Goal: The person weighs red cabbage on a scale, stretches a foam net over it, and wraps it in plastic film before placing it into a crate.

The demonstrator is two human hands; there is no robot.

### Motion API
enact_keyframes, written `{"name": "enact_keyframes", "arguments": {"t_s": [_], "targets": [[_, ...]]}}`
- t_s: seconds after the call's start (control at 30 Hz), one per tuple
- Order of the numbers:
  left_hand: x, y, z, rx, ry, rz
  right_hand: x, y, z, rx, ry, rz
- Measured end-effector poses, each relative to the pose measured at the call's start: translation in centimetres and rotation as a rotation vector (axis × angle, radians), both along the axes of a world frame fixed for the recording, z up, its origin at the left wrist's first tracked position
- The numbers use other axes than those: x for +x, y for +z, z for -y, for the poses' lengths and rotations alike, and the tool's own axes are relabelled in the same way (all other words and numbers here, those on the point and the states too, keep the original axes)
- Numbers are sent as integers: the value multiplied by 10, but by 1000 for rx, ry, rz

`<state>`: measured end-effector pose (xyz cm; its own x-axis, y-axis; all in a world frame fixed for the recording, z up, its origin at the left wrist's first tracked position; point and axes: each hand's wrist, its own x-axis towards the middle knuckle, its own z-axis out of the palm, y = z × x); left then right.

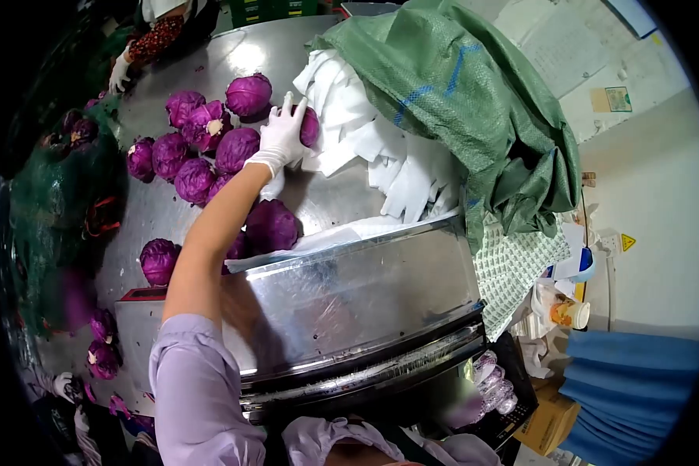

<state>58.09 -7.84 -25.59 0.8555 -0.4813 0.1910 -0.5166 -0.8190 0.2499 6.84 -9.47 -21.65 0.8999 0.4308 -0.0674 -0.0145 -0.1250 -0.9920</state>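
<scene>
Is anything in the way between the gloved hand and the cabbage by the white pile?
Nothing visible does. The left hand lies on that cabbage, which sits against the white pile on the metal table.

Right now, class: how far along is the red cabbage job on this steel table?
Done: a few pale, wrapped-looking heads sit in the black crate, though they are blurred. In hand: the gloved left hand lies, fingers spread, on one red cabbage beside the white foam sheets. Left: about a dozen bare cabbages lie on the steel table.
</scene>
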Motion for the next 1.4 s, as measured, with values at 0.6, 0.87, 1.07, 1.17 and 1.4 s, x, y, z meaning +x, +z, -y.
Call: {"name": "enact_keyframes", "arguments": {"t_s": [0.6, 0.87, 1.07, 1.17, 1.4], "targets": [[-93, 85, -68, -405, -211, -94, 0, 6, 7, 41, 66, 28], [-242, 176, -227, -20, -2, 343, 8, -10, 3, -27, 233, 212], [-318, 150, -344, 458, 61, 238, 122, 106, 90, -369, -92, 200], [-348, 112, -371, 564, 80, 244, 245, 66, 150, -679, -472, 393], [-389, 94, -369, 287, 239, 158, 382, -66, 279, -908, -467, 323]]}}
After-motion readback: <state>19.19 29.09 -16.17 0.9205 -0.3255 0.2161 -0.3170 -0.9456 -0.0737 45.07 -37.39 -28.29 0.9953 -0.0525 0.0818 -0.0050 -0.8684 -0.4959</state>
